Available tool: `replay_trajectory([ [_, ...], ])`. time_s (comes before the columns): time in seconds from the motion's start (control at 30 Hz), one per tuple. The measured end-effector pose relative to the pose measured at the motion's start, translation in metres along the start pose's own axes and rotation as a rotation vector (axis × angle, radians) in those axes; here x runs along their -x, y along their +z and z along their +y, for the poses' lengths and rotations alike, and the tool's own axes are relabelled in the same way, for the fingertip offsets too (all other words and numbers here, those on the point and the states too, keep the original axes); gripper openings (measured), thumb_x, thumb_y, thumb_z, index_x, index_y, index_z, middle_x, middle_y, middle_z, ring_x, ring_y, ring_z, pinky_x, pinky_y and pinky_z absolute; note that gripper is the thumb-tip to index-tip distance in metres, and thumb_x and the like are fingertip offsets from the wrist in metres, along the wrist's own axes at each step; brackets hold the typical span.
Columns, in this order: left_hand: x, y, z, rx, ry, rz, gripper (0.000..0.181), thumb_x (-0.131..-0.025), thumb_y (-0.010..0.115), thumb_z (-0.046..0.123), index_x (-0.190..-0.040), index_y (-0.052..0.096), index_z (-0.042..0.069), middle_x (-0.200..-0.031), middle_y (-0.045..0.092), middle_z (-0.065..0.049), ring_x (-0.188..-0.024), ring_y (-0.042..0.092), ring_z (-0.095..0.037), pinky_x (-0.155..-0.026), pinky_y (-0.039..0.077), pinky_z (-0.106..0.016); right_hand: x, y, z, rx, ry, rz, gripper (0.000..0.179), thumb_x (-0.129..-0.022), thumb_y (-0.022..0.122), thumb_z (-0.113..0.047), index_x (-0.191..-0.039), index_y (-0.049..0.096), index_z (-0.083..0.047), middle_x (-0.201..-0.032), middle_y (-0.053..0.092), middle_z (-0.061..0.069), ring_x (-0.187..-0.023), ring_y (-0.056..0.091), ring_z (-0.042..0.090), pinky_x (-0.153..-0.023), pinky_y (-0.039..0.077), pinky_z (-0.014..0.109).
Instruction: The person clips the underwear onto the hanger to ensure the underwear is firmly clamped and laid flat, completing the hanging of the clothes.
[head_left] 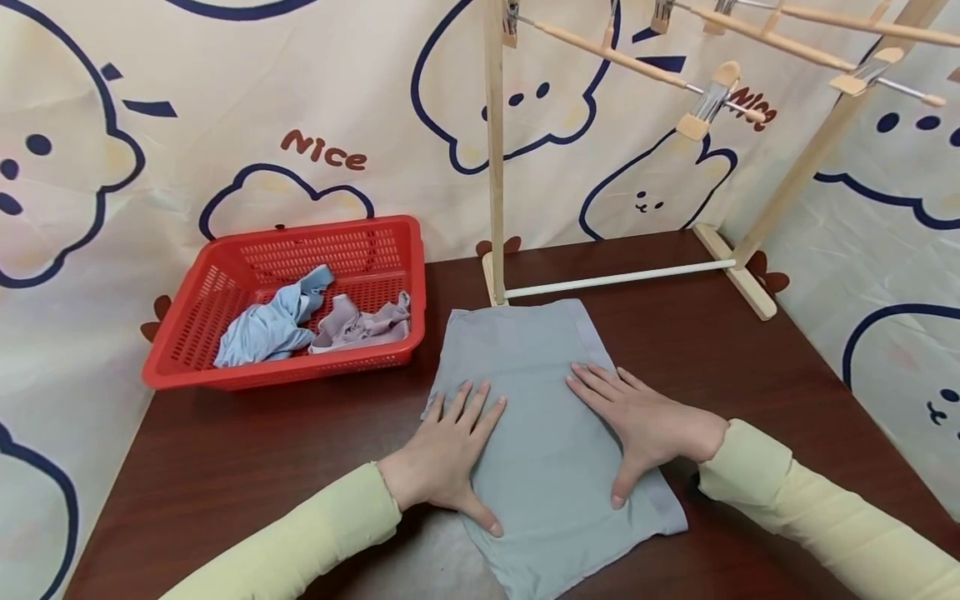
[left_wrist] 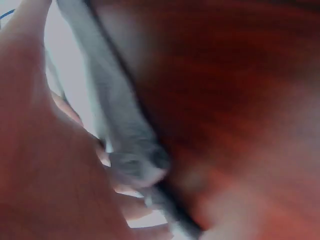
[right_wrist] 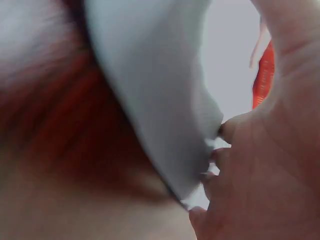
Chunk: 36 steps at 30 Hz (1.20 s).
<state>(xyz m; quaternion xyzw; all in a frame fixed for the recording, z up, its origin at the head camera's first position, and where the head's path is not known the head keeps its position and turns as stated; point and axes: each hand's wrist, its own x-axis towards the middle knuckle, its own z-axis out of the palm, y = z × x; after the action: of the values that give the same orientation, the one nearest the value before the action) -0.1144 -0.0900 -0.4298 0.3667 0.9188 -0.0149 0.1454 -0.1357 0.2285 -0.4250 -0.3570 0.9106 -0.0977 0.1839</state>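
Note:
A pale grey-blue cloth (head_left: 540,450), maybe a folded garment, lies spread on the dark brown table. On its left edge rests my left hand (head_left: 450,458), fingers spread and thumb out over the fabric. My right hand (head_left: 645,421) presses the cloth's right side, its fingers straight and its thumb pointing toward me. In the left wrist view the cloth's edge (left_wrist: 117,100) runs beside the palm, blurred. The right wrist view shows the grey fabric (right_wrist: 155,90) under the fingertips.
A red plastic basket (head_left: 168,350) at the back left holds a light blue cloth (head_left: 273,325) and a mauve cloth (head_left: 363,323). Behind the grey cloth stands a wooden rack (head_left: 495,167) with a white bottom bar (head_left: 622,278). Clip hangers (head_left: 611,54) hang from it at upper right.

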Motion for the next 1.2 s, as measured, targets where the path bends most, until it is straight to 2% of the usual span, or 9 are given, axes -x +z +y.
replay_trajectory([
  [0.17,-0.011,-0.014,0.001,0.073,0.011,0.129,0.136,-0.064,0.066,0.091,-0.163,0.020,0.010,-0.166,0.020,-0.017,-0.149,0.021,-0.043,-0.115,0.023,-0.060,-0.002,-0.013,-0.002,-0.068,-0.001,0.102,0.146,-0.055,0.088,-0.073,-0.161,0.019,-0.002,-0.166,0.015,0.021,-0.151,0.013,0.041,-0.116,0.018,0.061],
  [0.27,-0.020,-0.028,-0.002,0.124,0.019,0.257,0.122,-0.072,0.072,0.079,-0.160,0.028,0.007,-0.162,0.029,-0.018,-0.145,0.031,-0.039,-0.114,0.028,-0.057,-0.001,-0.027,0.001,-0.095,0.033,0.209,0.138,-0.060,0.089,-0.068,-0.161,0.022,-0.003,-0.165,0.020,0.020,-0.151,0.016,0.040,-0.115,0.023,0.060],
  [0.4,-0.031,-0.054,-0.011,0.229,0.004,0.422,0.107,-0.081,0.079,0.059,-0.159,0.029,0.005,-0.161,0.032,-0.017,-0.144,0.034,-0.035,-0.112,0.032,-0.055,0.003,-0.047,0.008,-0.141,0.094,0.313,0.128,-0.068,0.084,-0.068,-0.161,0.024,-0.005,-0.165,0.020,0.017,-0.151,0.015,0.037,-0.113,0.027,0.060],
  [0.5,-0.041,-0.075,-0.019,0.365,-0.025,0.553,0.101,-0.084,0.080,0.051,-0.160,0.028,0.008,-0.162,0.029,-0.016,-0.147,0.030,-0.031,-0.114,0.030,-0.055,0.008,-0.058,0.012,-0.169,0.136,0.353,0.125,-0.070,0.081,-0.071,-0.161,0.025,-0.007,-0.166,0.018,0.015,-0.151,0.017,0.036,-0.112,0.030,0.060],
  [0.63,-0.055,-0.105,-0.031,0.527,-0.076,0.707,0.098,-0.087,0.077,0.053,-0.160,0.027,0.011,-0.163,0.029,-0.010,-0.146,0.029,-0.024,-0.115,0.031,-0.050,0.016,-0.063,0.014,-0.196,0.175,0.368,0.122,-0.071,0.079,-0.073,-0.161,0.027,-0.009,-0.166,0.018,0.014,-0.150,0.018,0.036,-0.110,0.030,0.062],
  [0.77,-0.071,-0.136,-0.042,0.622,-0.122,0.833,0.098,-0.088,0.074,0.054,-0.161,0.022,0.012,-0.161,0.030,-0.006,-0.144,0.031,-0.018,-0.114,0.034,-0.044,0.020,-0.064,0.015,-0.213,0.189,0.374,0.118,-0.072,0.079,-0.072,-0.160,0.030,-0.010,-0.164,0.023,0.016,-0.149,0.021,0.038,-0.110,0.029,0.063],
  [0.9,-0.088,-0.163,-0.052,0.682,-0.157,0.897,0.100,-0.091,0.073,0.049,-0.163,0.013,0.017,-0.166,0.021,-0.001,-0.147,0.027,-0.014,-0.116,0.029,-0.040,0.024,-0.068,0.016,-0.226,0.199,0.388,0.113,-0.075,0.079,-0.069,-0.160,0.032,-0.011,-0.163,0.026,0.016,-0.148,0.023,0.038,-0.110,0.029,0.063],
  [1.0,-0.099,-0.177,-0.058,0.719,-0.159,0.927,0.099,-0.093,0.073,0.044,-0.164,0.009,0.017,-0.167,0.019,-0.001,-0.146,0.032,-0.016,-0.113,0.033,-0.035,0.029,-0.075,0.017,-0.231,0.212,0.412,0.109,-0.078,0.080,-0.064,-0.160,0.032,-0.012,-0.163,0.027,0.016,-0.147,0.023,0.038,-0.109,0.030,0.063],
  [1.2,-0.114,-0.192,-0.065,0.808,-0.142,0.960,0.080,-0.101,0.066,0.029,-0.163,0.017,0.019,-0.152,0.047,-0.010,-0.118,0.064,-0.025,-0.092,0.054,-0.034,0.044,-0.097,0.019,-0.252,0.255,0.486,0.102,-0.082,0.081,-0.054,-0.160,0.031,-0.012,-0.163,0.028,0.014,-0.147,0.024,0.038,-0.109,0.030,0.064],
])
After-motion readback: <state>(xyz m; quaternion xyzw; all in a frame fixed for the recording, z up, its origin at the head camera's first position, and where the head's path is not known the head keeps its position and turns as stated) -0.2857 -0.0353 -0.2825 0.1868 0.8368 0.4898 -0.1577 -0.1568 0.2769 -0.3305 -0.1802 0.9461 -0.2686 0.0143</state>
